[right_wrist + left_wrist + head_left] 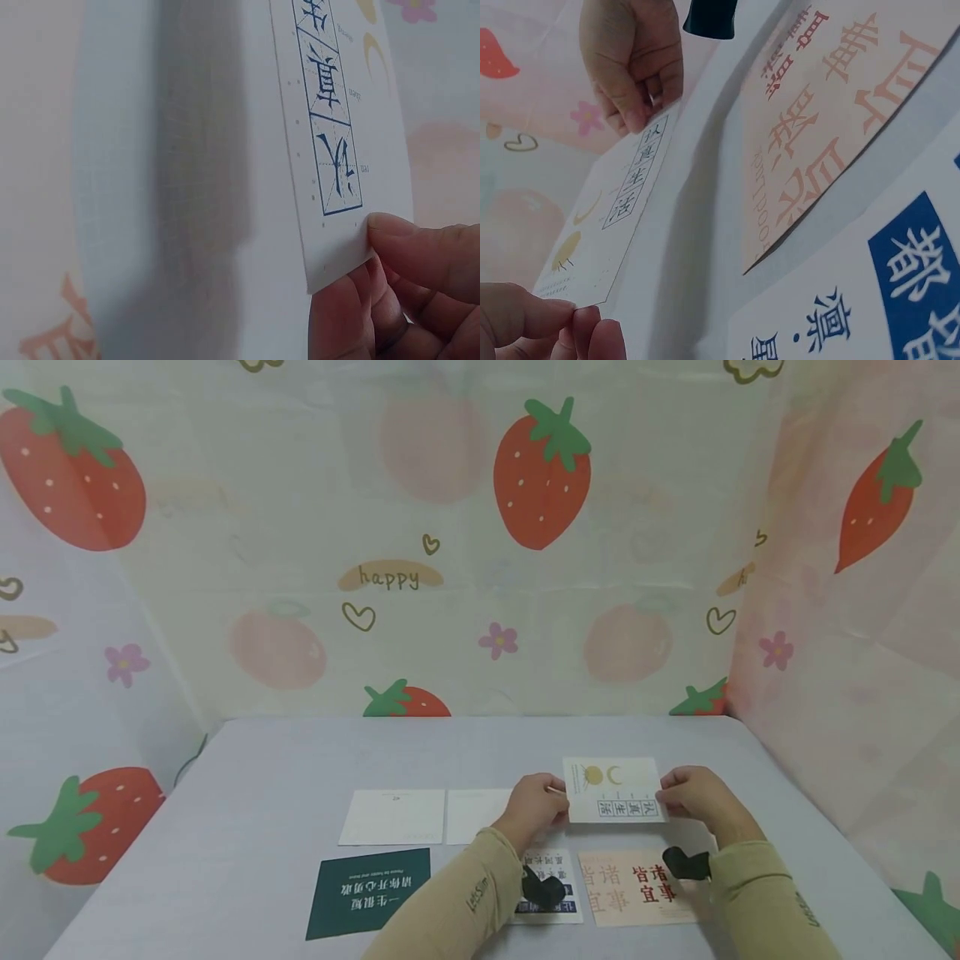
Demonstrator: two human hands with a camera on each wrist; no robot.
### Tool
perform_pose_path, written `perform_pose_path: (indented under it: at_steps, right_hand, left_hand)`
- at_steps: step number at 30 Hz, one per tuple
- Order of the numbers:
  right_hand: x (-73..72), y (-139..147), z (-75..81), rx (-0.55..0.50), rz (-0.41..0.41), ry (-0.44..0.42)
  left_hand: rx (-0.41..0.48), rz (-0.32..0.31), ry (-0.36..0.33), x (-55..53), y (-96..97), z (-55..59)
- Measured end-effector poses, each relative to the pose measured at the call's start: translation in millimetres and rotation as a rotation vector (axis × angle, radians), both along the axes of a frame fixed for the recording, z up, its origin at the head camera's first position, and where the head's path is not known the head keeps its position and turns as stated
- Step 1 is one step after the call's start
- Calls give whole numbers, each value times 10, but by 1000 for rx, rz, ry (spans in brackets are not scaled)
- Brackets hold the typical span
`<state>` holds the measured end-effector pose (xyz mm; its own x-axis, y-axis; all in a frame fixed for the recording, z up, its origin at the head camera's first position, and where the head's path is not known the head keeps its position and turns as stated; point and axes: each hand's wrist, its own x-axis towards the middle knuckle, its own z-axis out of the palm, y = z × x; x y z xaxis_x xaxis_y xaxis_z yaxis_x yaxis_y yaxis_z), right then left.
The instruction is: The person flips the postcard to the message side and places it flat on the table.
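A white postcard with a yellow sun, a moon and a row of boxed characters is held up off the table, tilted. My left hand pinches its left edge between thumb and fingers. At the opposite edge, my right hand grips the postcard between thumb and curled fingers, seen closely in the right wrist view. Below the right hand lies a peach postcard with red characters. Beside it, a blue-and-white postcard is partly hidden by the left forearm.
Two pale cards lie in the far row: one white card at left and another white card partly behind the left hand. A dark green postcard is at near left. Strawberry-printed cloth walls in the white table.
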<state>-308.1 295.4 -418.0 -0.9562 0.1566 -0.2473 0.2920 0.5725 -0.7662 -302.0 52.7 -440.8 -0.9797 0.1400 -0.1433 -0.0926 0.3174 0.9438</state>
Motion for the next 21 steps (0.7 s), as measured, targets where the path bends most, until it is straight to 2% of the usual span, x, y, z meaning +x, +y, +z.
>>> perform_pose_path:
  at_steps: [10,16,21]
  right_hand:
    - [9,-7,52,-13,23,10]
    - [2,-14,72,-25,24,11]
    - [20,-27,94,-31,37,52]
  left_hand:
    - [102,11,-42,-23,-64,44]
    - [131,13,-51,-53,-83,31]
    - [144,2,-41,-82,-108,30]
